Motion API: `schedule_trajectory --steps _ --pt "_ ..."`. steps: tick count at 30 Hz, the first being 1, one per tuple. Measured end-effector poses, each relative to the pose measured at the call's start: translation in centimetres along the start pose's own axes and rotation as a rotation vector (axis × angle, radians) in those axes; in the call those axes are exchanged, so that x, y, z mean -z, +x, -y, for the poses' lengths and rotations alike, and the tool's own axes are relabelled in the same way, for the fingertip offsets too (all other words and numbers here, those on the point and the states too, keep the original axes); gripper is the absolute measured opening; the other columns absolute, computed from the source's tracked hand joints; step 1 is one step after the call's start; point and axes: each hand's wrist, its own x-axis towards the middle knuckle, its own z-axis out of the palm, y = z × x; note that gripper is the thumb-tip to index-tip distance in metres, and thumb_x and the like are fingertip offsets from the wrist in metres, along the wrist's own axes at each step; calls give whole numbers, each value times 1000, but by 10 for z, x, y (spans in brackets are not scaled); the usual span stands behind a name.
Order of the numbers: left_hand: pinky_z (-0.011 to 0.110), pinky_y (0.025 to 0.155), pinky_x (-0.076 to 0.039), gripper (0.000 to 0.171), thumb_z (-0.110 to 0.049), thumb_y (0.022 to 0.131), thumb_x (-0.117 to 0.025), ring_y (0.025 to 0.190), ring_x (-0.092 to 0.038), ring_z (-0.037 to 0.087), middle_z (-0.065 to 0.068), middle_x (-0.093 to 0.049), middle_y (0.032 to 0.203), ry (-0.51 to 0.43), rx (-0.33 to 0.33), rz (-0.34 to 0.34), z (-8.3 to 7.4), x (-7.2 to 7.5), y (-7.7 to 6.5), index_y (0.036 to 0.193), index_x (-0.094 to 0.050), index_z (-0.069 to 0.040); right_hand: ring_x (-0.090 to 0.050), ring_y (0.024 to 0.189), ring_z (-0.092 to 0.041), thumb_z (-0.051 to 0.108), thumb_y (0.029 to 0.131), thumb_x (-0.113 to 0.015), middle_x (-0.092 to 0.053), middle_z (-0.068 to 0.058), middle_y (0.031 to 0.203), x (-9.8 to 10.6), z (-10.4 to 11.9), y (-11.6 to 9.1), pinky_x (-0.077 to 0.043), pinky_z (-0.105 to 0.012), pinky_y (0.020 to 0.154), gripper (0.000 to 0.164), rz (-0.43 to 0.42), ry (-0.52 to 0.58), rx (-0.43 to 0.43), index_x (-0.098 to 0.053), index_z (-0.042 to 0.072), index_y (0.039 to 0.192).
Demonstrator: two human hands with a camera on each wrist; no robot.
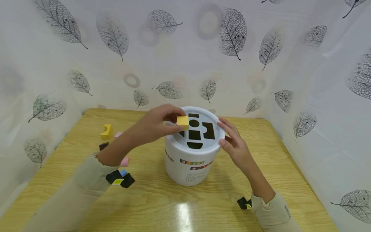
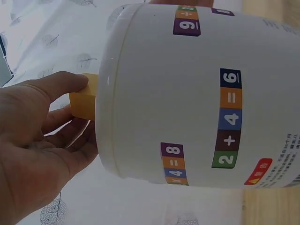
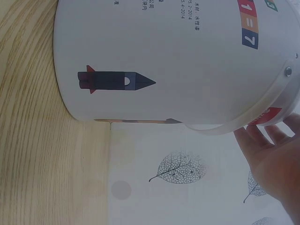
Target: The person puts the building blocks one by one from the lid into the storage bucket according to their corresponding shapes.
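A white bucket (image 1: 186,167) stands upright on the table, its lid (image 1: 204,146) cut with several shaped holes. Over the left part of the lid, my left hand (image 1: 157,124) pinches a yellow block (image 1: 182,121) between thumb and fingers. In the left wrist view the yellow block (image 2: 84,101) shows beside the bucket's rim; whether it touches the lid I cannot tell. My right hand (image 1: 236,145) rests on the right side of the rim, thumb in front and fingers spread behind. The right wrist view shows those fingers against the rim next to the bucket's handle (image 3: 225,129).
Left of the bucket lie a yellow notched block (image 1: 106,131), a dark block (image 1: 103,146), a pink block (image 1: 125,161) and a blue block (image 1: 123,172), some partly behind the left arm. A leaf-patterned curtain (image 1: 185,64) borders the wooden table (image 1: 150,206) at back and sides.
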Motion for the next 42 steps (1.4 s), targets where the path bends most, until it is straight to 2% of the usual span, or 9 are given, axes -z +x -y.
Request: schedule_trajectory --steps 7,13,21,31,42 --pt "39 94 -54 37 -20 90 -78 102 -63 19 2 -63 118 33 25 72 -1 -14 15 124 -65 -12 -47 136 -12 6 102 -52 -29 2 163 -1 0 0 -46 -19 104 52 -17 2 -11 -45 14 153" --pt "35 89 -55 35 -22 90 -78 101 -64 17 0 -64 118 92 37 110 -4 -22 21 122 -66 -15 -43 139 -13 7 102 -53 -28 3 164 0 0 0 -44 -19 106 53 -7 1 -16 -44 16 153" --pt "34 88 -54 35 -21 91 -77 99 -62 15 -1 -65 113 139 37 137 -7 -26 21 123 -66 -15 -43 139 -12 8 103 -53 -27 2 164 0 0 1 -44 -19 106 52 7 2 -14 -44 16 154" --pt "32 83 -53 35 -22 92 -76 97 -59 16 -1 -64 109 174 54 169 -8 -27 20 125 -66 -14 -42 140 -13 7 102 -53 -29 4 164 -1 0 0 -43 -19 107 52 -14 -9 -21 -45 16 153" --pt "31 81 -55 36 -20 92 -75 99 -60 17 2 -64 112 174 56 162 -8 -26 19 125 -66 -10 -43 139 -11 7 102 -54 -28 3 164 0 -1 0 -44 -19 106 53 -10 -7 -13 -45 17 153"
